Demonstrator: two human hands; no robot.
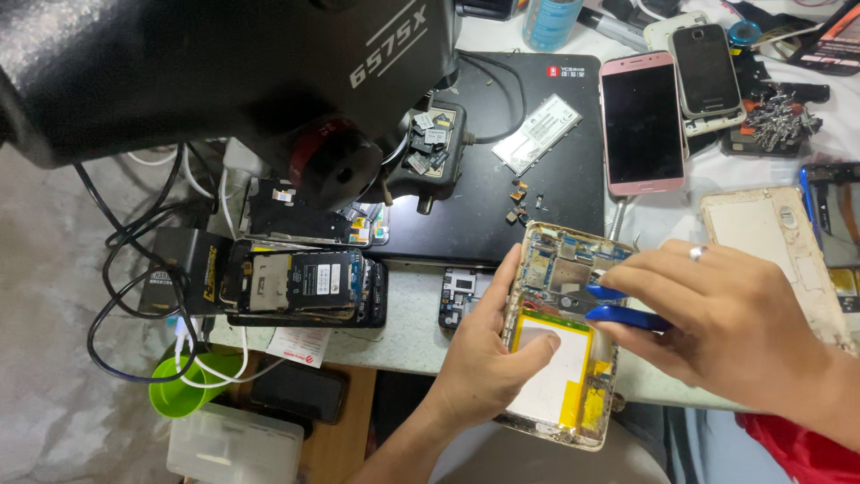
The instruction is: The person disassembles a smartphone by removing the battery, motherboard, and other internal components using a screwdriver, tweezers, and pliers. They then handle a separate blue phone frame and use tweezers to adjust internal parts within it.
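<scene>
An opened phone (563, 345) is steadied at the tabletop (403, 314) edge by the left hand (488, 354), thumb on its battery (551, 367); blue tweezers (618, 305), apparently, are pinched in the right hand's (726, 327) grip.

Bright, even overhead light; soft shadows. Glare on pink phone (642, 121) screen. Microscope body (206, 72) close, slightly out of focus; rest sharp.

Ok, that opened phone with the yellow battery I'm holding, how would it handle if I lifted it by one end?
The opened phone would probably stay fairly stiff, since its metal frame still rims it. It looks fragile, though: the circuit board lies bare, so fingers could easily snag small parts. The left hand presses the battery while the right hand holds blue tweezers; unsupported, it might slide.
</scene>
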